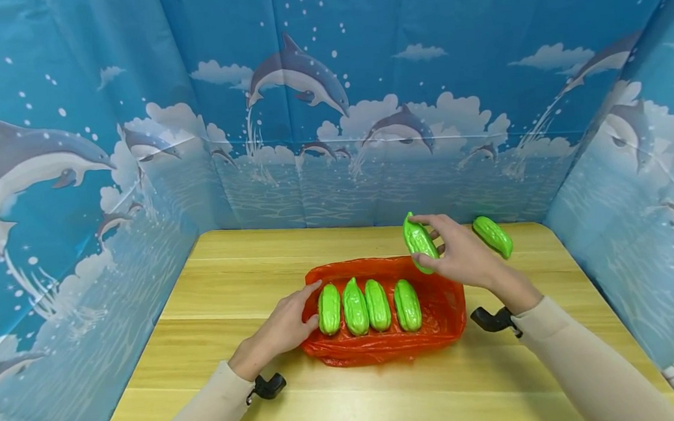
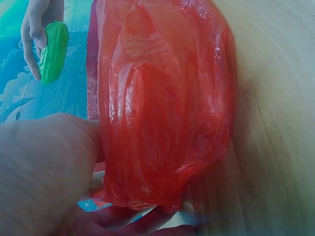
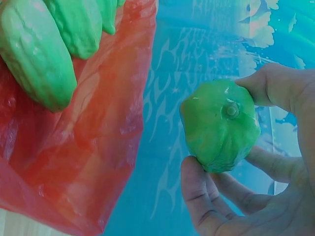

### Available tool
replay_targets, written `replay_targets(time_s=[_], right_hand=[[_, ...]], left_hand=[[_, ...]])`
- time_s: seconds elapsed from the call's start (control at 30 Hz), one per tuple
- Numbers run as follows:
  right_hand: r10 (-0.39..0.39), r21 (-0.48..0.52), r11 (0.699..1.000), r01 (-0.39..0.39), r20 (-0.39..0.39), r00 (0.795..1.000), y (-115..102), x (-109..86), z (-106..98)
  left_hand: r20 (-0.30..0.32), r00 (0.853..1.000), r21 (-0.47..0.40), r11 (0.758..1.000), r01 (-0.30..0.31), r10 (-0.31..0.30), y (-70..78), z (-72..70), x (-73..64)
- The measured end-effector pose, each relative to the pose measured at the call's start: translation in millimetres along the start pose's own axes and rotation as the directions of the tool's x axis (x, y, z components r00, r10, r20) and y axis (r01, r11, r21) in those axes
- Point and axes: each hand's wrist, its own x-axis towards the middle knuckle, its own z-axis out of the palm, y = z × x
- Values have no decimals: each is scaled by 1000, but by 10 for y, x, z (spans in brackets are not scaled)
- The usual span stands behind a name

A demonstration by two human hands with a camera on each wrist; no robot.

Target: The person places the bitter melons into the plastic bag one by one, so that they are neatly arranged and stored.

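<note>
My right hand (image 1: 463, 254) grips a shiny green bitter melon (image 1: 418, 241) above the back right rim of a red plastic bag (image 1: 382, 349). In the right wrist view the thumb and fingertips pinch this melon (image 3: 216, 128), its stem end facing the camera. The bag lies open on the table, and several green bitter melons (image 1: 407, 305) stand side by side in it, with a gap to the right of the last one. At the bag's left end, my left hand (image 1: 280, 322) holds its edge; in the left wrist view some fingers are partly hidden by the red plastic (image 2: 147, 108).
Another green bitter melon (image 1: 493, 237) lies on the wooden table (image 1: 229, 270) at the back right, behind my right hand. A blue dolphin-print curtain (image 1: 335, 191) encloses the back and both sides. A black wrist camera (image 1: 491, 319) sits on each wrist.
</note>
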Motion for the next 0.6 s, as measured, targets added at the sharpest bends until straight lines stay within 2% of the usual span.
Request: replay_targets(time_s=[0.3, 0.6], right_hand=[[-25, 28, 999, 25, 5, 1000, -71, -58, 90], [-19, 10, 1000, 19, 26, 999, -135, -113, 173]], left_hand=[[-5, 1000, 5, 1000, 4, -4, -3, -2, -28], [-1, 1000, 16, 1000, -6, 6, 21, -2, -38]])
